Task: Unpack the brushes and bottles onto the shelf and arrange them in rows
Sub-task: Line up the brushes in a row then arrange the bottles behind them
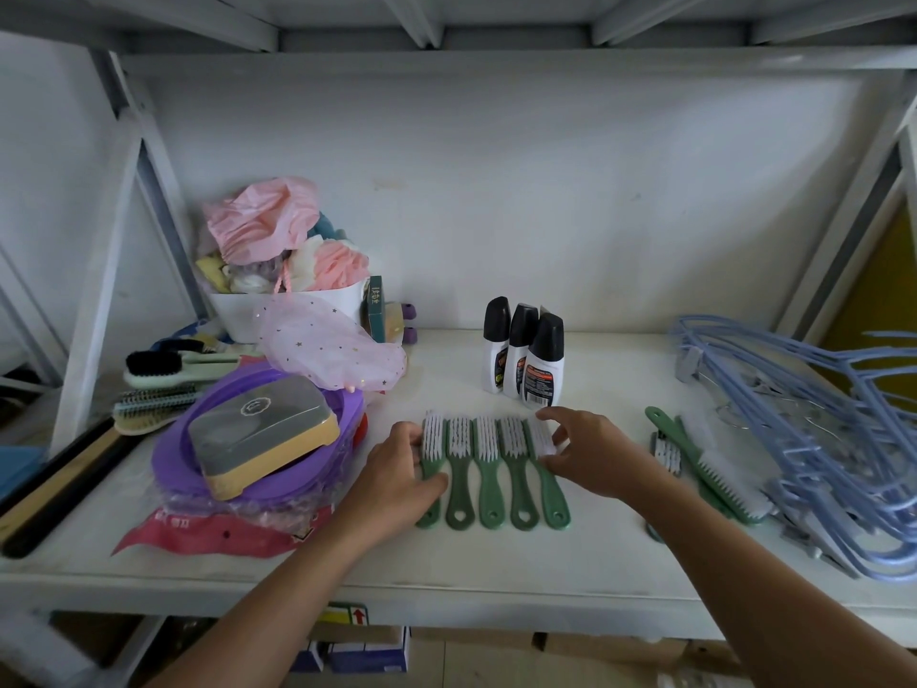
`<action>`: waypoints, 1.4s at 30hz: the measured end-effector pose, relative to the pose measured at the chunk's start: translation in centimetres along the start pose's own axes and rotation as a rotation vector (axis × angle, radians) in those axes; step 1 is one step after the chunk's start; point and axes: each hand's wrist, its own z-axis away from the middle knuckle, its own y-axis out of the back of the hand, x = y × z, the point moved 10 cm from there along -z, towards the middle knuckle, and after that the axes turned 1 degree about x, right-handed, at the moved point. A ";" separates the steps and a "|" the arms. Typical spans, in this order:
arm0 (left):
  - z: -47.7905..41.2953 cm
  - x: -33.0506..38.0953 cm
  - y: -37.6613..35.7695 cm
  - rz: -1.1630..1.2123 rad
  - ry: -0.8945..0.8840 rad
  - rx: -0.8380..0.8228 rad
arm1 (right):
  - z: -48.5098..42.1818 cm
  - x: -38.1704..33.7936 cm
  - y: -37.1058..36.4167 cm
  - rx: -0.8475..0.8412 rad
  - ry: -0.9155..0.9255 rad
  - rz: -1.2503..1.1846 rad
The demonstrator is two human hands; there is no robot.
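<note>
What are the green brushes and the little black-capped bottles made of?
The five green brushes with white bristles look like moulded plastic: smooth, matte, one even colour, with a hanging hole. The bristles are probably nylon. The three small white bottles with black caps look like glossy plastic with printed labels, though that is a guess.

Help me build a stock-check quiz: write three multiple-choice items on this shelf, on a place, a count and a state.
1. Where do the bottles stand? A. behind the green brushes B. on the floor C. on the shelf above
2. How many brushes lie between the left hand and right hand? A. three B. five C. eight
3. How are the bottles? A. lying down B. uncapped C. upright, capped
Key: A, they stand behind the row; B, five handles lie side by side; C, all stand, black caps on.
</note>
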 end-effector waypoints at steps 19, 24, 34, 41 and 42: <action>0.0 0.0 0.0 0.028 -0.022 0.005 | 2.2 9.3 9.1 0.285 -0.365 0.138; -0.2 -0.3 0.0 0.032 -0.011 0.004 | 2.8 10.8 8.5 0.230 -0.432 0.224; -0.4 -0.6 -0.2 0.028 -0.020 0.003 | 2.9 11.0 8.9 0.245 -0.441 0.239; -0.6 -0.7 -0.3 0.028 -0.026 0.011 | 3.3 11.0 9.3 0.220 -0.456 0.321; -0.6 -0.7 -0.3 0.030 -0.027 0.011 | 3.5 11.0 9.4 0.231 -0.465 0.324</action>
